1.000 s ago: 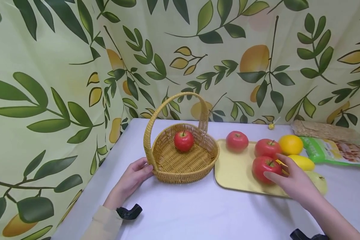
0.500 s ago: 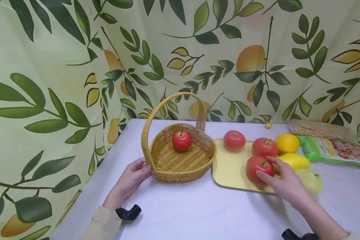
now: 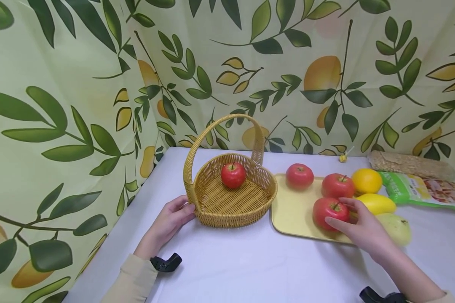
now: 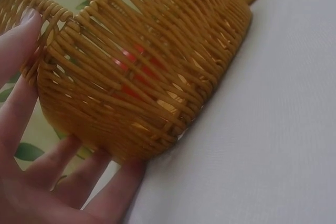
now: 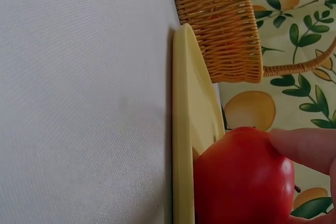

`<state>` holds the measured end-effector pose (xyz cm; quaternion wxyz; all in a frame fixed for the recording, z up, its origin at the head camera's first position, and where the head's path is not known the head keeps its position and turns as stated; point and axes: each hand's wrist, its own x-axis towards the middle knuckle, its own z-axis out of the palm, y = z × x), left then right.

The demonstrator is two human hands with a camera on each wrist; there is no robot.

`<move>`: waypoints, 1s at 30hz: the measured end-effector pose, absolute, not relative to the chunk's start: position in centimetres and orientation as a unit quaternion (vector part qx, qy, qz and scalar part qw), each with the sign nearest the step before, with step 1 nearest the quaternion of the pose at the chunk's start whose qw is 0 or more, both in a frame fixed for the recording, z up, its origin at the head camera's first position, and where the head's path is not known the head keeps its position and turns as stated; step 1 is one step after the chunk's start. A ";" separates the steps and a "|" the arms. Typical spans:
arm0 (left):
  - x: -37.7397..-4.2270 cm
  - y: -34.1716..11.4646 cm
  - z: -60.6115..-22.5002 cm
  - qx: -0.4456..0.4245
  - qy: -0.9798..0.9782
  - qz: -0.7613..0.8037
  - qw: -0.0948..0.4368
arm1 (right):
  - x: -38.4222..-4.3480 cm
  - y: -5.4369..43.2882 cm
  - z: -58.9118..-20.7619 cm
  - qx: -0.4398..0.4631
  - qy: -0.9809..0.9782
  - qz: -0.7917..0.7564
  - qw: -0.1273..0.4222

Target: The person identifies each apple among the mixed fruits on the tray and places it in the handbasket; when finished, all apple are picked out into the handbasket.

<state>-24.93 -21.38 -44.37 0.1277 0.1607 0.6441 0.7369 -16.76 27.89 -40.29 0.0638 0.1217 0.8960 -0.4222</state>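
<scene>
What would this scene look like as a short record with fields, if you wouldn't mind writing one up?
Left hand: left hand holds the side of the wicker basket near its handle base
Right hand: right hand grips the nearest red apple at the tray
Lift of that apple: cannot tell
Basket contents: one small apple
Other apples: back-left apple; middle apple, behind the gripped one
Other fruit, to their right: orange fruit, yellow fruit, pale green fruit
Far right: green packet
</scene>
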 end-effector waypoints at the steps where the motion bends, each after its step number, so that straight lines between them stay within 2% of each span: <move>1: -25.0 -21.4 -44.4 0.160 0.645 0.737 0.128 | -16.8 27.9 -40.3 0.121 0.895 -0.423 0.068; 8: -25.1 -21.3 -44.4 0.150 0.643 0.740 0.130 | -17.2 27.8 -40.3 0.121 0.890 -0.426 0.108; 30: -25.1 -21.3 -44.2 0.142 0.652 0.733 0.131 | -18.8 25.4 -40.2 0.091 0.867 -0.476 0.115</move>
